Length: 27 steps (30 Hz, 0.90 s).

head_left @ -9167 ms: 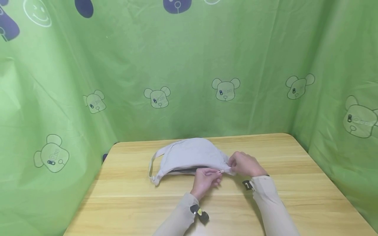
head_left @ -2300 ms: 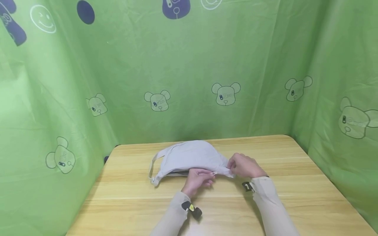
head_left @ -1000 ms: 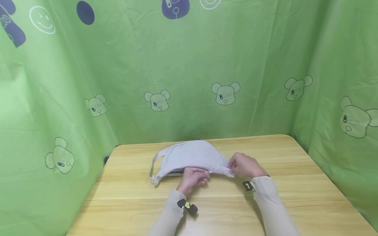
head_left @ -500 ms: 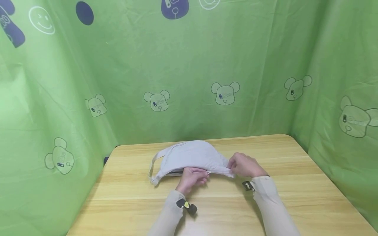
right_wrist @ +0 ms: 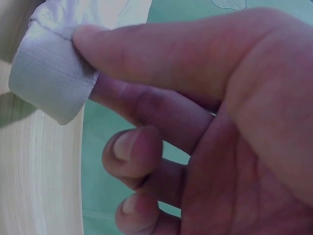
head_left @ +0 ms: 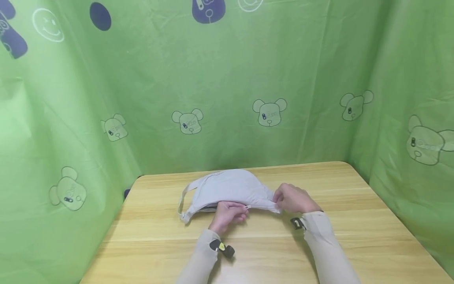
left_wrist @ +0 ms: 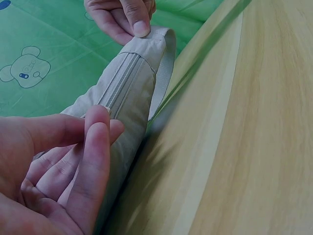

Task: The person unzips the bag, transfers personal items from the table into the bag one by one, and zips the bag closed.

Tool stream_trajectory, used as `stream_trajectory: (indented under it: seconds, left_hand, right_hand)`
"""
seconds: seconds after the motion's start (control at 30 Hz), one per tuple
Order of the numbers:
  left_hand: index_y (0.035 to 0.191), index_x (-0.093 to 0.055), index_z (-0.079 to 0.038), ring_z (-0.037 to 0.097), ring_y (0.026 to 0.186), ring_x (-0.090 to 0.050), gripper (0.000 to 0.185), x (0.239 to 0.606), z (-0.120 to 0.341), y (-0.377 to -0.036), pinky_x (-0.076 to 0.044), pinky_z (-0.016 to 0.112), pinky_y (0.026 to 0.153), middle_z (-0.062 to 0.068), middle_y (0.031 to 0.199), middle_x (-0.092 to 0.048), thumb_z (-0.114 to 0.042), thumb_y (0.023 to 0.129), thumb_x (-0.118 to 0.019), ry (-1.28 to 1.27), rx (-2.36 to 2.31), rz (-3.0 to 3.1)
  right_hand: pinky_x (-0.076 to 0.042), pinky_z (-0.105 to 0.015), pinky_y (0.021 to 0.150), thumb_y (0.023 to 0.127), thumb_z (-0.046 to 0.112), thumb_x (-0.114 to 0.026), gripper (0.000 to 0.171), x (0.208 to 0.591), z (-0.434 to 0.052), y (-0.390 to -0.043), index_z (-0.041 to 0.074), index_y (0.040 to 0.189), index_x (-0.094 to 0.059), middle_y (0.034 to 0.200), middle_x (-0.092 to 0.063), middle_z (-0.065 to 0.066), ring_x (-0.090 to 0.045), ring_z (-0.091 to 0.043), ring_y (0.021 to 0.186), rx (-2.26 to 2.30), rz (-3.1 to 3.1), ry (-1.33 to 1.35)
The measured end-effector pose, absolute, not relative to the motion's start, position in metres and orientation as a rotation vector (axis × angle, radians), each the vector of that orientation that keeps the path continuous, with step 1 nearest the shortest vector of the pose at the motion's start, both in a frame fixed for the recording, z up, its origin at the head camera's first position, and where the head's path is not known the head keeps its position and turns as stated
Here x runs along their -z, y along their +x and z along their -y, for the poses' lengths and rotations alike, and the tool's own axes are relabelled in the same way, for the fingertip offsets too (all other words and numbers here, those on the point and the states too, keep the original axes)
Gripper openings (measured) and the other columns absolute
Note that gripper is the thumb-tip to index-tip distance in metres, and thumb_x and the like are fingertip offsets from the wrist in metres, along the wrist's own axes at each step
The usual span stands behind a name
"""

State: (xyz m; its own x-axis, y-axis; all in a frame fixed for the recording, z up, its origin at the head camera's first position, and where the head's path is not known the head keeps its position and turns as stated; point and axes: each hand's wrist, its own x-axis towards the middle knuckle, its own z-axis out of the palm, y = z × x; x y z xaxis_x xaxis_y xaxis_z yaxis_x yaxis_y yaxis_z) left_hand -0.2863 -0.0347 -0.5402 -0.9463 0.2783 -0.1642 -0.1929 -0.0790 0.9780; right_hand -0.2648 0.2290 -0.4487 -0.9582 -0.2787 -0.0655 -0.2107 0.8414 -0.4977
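The bag, soft, light cloth near the surface's far edge, looked best held as it was: right hand pinching its end tab, left hand apparently pinching the zipper pull.

**Green cloth around a wooden table**

A light wooden table with rounded far corners fills the lower part of the head view. Behind it and to both sides of it hangs a green curtain, printed with pale bear heads. High above the table, the curtain also carries a dark blue dot and a white smiley face.
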Motion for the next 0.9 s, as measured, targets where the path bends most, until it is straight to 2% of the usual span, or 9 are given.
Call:
stream_trajectory:
  seconds: [0.53, 0.73, 0.9]
  left_hand:
    - [0.105, -0.075, 0.009, 0.011, 0.065, -0.073, 0.023, 0.54, 0.041, -0.288, -0.061, 0.024, 0.064, 0.02, 0.09, -0.079, -0.001, 0.084, -0.078, 0.069, -2.097, -1.9]
    - [0.105, -0.074, 0.01, 0.01, 0.063, -0.073, 0.024, 0.541, 0.041, -0.289, -0.061, 0.023, 0.063, 0.022, 0.091, -0.078, 0.0, 0.084, -0.078, 0.055, -2.118, -1.901]
    - [0.104, -0.073, 0.012, 0.01, 0.062, -0.072, 0.023, 0.541, 0.039, -0.291, -0.061, 0.023, 0.063, 0.021, 0.088, -0.079, 0.002, 0.084, -0.077, 0.065, -2.149, -1.89]
  right_hand:
    - [-0.056, -0.057, 0.088, 0.08, 0.006, -0.077, 0.02, 0.452, -0.226, -0.265, 0.01, 0.1, -0.078, 0.105, -0.078, -0.007, -0.071, -0.029, 0.099, 0.738, -2.868, -0.329]
    - [-0.056, -0.055, 0.087, 0.076, 0.011, -0.081, 0.026, 0.453, -0.216, -0.264, 0.008, 0.101, -0.076, 0.105, -0.076, -0.008, -0.069, -0.028, 0.097, 0.723, -2.875, -0.32]
    - [-0.056, -0.048, 0.076, 0.075, 0.015, -0.083, 0.023, 0.456, -0.208, -0.266, 0.008, 0.095, -0.075, 0.094, -0.074, -0.004, -0.066, -0.021, 0.084, 0.696, -2.891, -0.307]
